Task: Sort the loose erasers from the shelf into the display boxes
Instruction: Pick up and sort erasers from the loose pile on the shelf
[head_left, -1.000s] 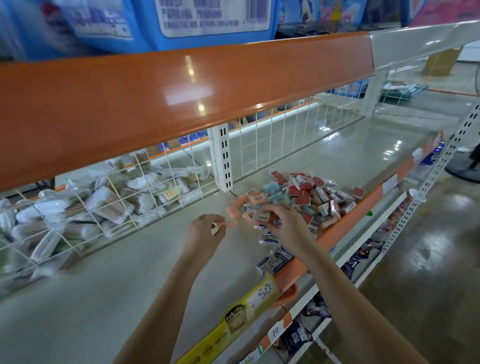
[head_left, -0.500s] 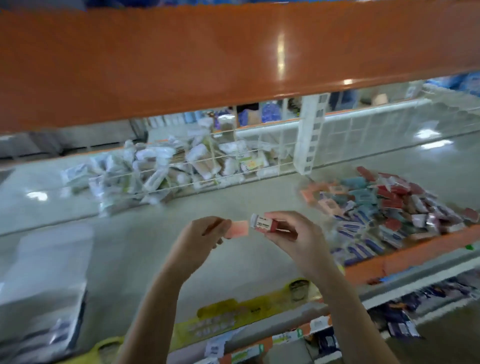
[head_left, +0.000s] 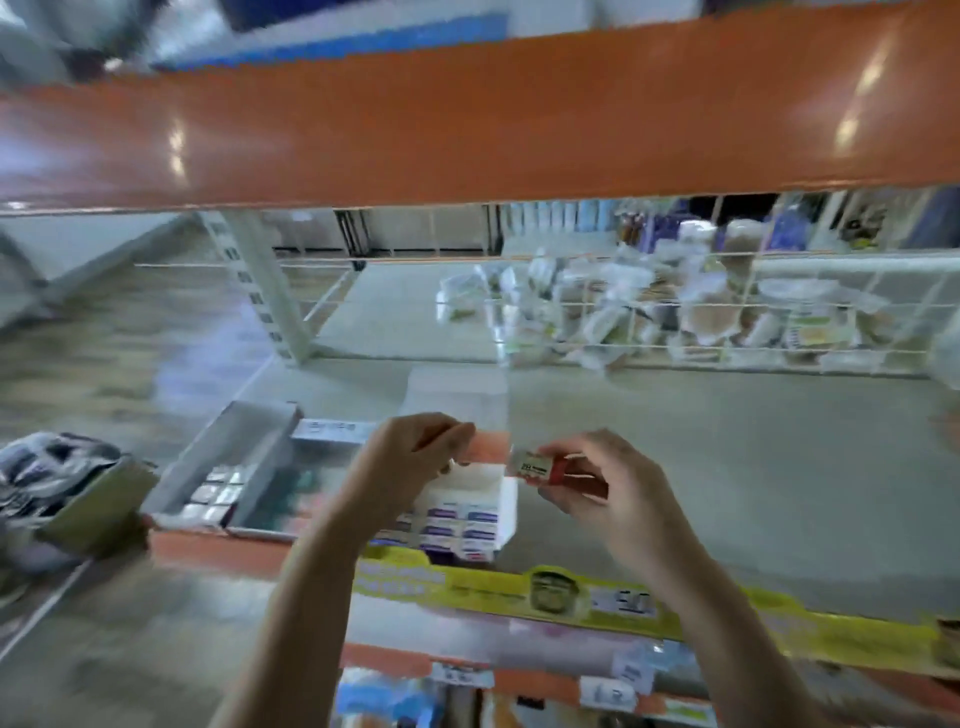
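My left hand pinches a pale pink eraser above the grey shelf. Just to its right, my right hand holds a red-sleeved eraser with a white label. Directly below both hands stands a white display box with rows of blue-labelled erasers in it. Left of that box sit two more display boxes, grey and blurred; one holds several small packs. The loose eraser pile is out of view.
An orange beam of the upper shelf hangs close overhead. A white wire divider with bagged goods behind it closes the back right. The shelf's front edge carries a yellow label strip. A cardboard box sits at far left.
The view has swung left: the loose eraser pile has left the frame and the display boxes have come in under my hands. Both hands keep their erasers.
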